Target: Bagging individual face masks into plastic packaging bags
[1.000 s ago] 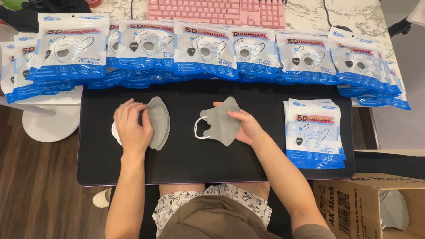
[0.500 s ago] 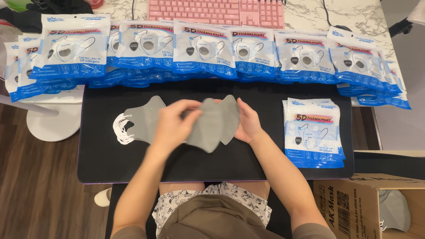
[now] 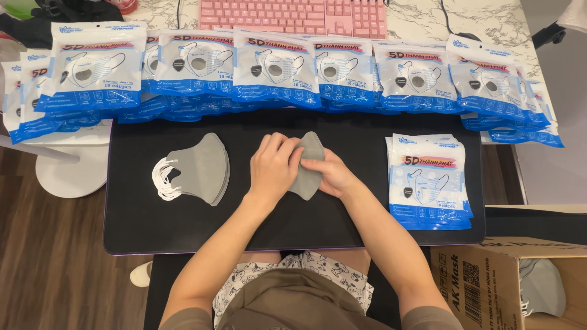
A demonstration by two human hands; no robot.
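Both hands meet at the centre of the black mat (image 3: pixel 183 232). The left hand (image 3: pixel 273 168) lies curled over a grey mask (image 3: pixel 307 168), fingers closed on its left edge; the right hand (image 3: pixel 330 174) pinches the same mask from the 3 o'clock side. A stack of grey masks (image 3: pixel 202 168) lies at 9 o'clock, well apart, already gathered. Empty blue-and-white pouches (image 3: pixel 431 183) wait at 3 o'clock; a row of pouches (image 3: pixel 275 70) lines 12 o'clock. Judged: collation is partly done, bagging not yet begun.
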